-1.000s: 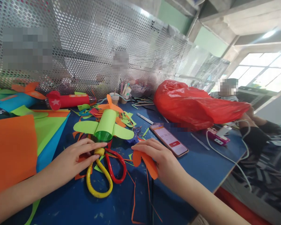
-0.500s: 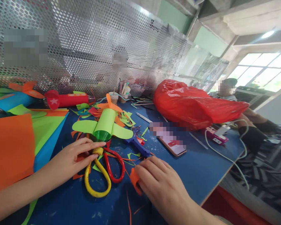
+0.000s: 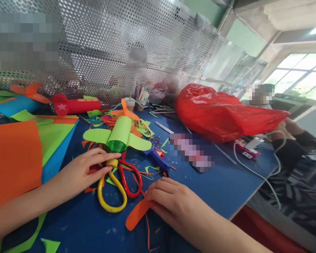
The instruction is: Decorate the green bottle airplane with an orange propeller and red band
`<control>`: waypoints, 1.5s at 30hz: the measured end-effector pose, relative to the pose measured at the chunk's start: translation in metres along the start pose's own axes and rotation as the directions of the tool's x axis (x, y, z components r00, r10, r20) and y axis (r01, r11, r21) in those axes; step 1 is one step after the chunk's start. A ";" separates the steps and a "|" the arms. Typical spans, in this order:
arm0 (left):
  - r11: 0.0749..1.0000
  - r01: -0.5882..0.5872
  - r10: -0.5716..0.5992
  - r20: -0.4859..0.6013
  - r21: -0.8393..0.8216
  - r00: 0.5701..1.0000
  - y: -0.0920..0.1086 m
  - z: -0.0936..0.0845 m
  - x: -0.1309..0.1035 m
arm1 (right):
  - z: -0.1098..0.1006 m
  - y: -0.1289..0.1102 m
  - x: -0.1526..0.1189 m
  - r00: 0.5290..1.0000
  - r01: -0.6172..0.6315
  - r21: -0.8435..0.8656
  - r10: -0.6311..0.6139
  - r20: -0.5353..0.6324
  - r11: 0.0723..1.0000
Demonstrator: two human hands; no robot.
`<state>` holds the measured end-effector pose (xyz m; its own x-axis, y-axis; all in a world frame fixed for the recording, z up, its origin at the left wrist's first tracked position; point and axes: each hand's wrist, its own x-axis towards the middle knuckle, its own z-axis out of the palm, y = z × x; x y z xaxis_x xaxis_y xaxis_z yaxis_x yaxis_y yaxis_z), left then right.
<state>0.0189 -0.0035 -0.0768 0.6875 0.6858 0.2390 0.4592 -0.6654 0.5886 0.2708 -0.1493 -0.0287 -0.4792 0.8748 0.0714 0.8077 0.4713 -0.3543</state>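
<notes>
Fingers of the left hand (image 3: 80,172) are lying flat and close together over the pivot of the scissors with one yellow and one red plastic loop handle (image 3: 118,188), pressing them against the blue-painted worktop (image 3: 221,189); the blades are hidden under the palm, and the loops are pointing toward the near edge, free to be taken up. The hand is pinching nothing, only weighting the tool so it is not sliding among the scraps.

The right hand (image 3: 168,200) is resting palm down, fingers together and slightly curled, its fingertips pinning the upper end of an orange, rounded paper cut-out shaped like a propeller blade (image 3: 137,216). That piece is lying flat near the near edge of the worktop, just right of the scissor handles, and its free end is sticking out to the left past the fingers, so most of its outline is showing.

Just beyond the left fingertips, a lime-green paper aeroplane rolled around a green plastic bottle (image 3: 118,135) is sitting with its wings spread flat, which is keeping it from rolling. A blue glue gun (image 3: 156,158) is lying between the model and the right hand, within easy reach of either. Thin orange and green paper strips (image 3: 147,172) are littering the surface around the tools. A big red plastic bag (image 3: 221,116) is filling the far right corner.
</notes>
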 end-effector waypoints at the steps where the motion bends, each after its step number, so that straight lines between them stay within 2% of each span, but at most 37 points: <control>1: 1.000 -0.001 0.001 -0.004 -0.004 1.000 0.000 0.000 0.000 | -0.004 0.000 -0.002 0.999 0.012 0.044 -0.014 0.033 0.999; 4: 1.000 0.005 -0.006 -0.013 -0.010 1.000 0.002 0.000 0.000 | -0.012 -0.002 -0.008 0.997 0.030 0.117 -0.039 0.071 0.993; 7: 1.000 0.013 -0.013 -0.008 -0.012 1.000 0.003 -0.001 0.001 | -0.016 0.003 -0.009 1.000 0.015 0.108 -0.012 -0.028 0.994; 9: 1.000 0.015 -0.015 0.001 -0.014 1.000 0.004 -0.001 0.001 | -0.017 0.013 -0.003 0.981 -0.081 0.039 0.086 -0.172 0.996; 11: 1.000 0.009 -0.009 -0.002 -0.022 1.000 0.005 -0.001 0.001 | -0.018 0.026 0.007 0.931 -0.256 -0.092 0.220 -0.293 0.962; 12: 1.000 0.003 -0.003 -0.006 -0.025 1.000 0.005 -0.001 0.001 | -0.017 0.033 0.014 0.913 -0.323 -0.160 0.263 -0.310 0.933; 14: 1.000 -0.007 0.006 -0.019 -0.018 1.000 0.006 0.000 0.001 | -0.015 0.044 0.027 0.892 -0.418 -0.254 0.340 -0.298 0.872; 18: 1.000 0.000 0.002 -0.058 0.023 0.998 0.005 0.003 0.000 | -0.006 0.050 0.046 0.863 -0.503 -0.369 0.432 -0.262 0.782; 23: 0.998 0.046 -0.040 -0.119 0.046 0.992 0.004 0.005 0.000 | 0.003 0.048 0.044 0.912 -0.410 -0.523 0.329 -0.245 0.747; 25: 0.998 0.049 -0.042 -0.131 0.050 0.991 0.006 0.005 0.000 | 0.001 0.050 0.041 0.904 -0.418 -0.466 0.308 -0.296 0.779; 28: 0.998 0.018 -0.011 -0.135 0.053 0.991 0.008 0.006 0.000 | -0.008 0.050 0.032 0.828 -0.497 -0.224 0.380 -0.413 0.838; 29: 0.998 0.005 0.004 -0.139 0.059 0.990 0.009 0.007 0.000 | -0.013 0.048 0.028 0.799 -0.508 -0.126 0.411 -0.439 0.852; 30: 0.998 -0.004 0.014 -0.143 0.070 0.990 0.009 0.007 0.000 | -0.017 0.045 0.023 0.790 -0.489 -0.037 0.424 -0.444 0.872; 35: 0.984 -0.030 0.061 -0.175 0.177 0.983 0.010 0.010 0.000 | -0.028 0.026 -0.012 0.814 -0.436 0.244 0.495 -0.305 0.866; 38: 0.954 -0.053 0.132 -0.255 0.295 0.958 0.016 0.009 -0.004 | -0.030 0.018 -0.030 0.784 -0.507 0.314 0.580 -0.220 0.803; 40: 0.929 -0.089 0.194 -0.270 0.359 0.943 0.027 0.009 -0.009 | -0.033 0.014 -0.038 0.776 -0.507 0.354 0.595 -0.209 0.786; 42: 0.911 -0.217 0.299 -0.196 0.352 0.934 0.043 0.010 -0.015 | -0.038 0.009 -0.043 0.791 -0.483 0.378 0.579 -0.198 0.790; 44: 0.870 -0.370 0.412 -0.069 0.326 0.909 0.060 0.014 -0.020 | -0.044 0.005 -0.048 0.788 -0.504 0.374 0.591 -0.170 0.779; 45: 0.830 -0.454 0.465 0.047 0.324 0.884 0.068 0.017 -0.023 | -0.046 0.002 -0.051 0.781 -0.522 0.363 0.604 -0.161 0.772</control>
<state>0.0443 -0.0695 -0.0553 0.8479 0.2826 0.4485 0.2509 -0.9592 0.1300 0.3128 -0.1875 0.0097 0.1690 0.9856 -0.0078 0.7485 -0.1335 -0.6495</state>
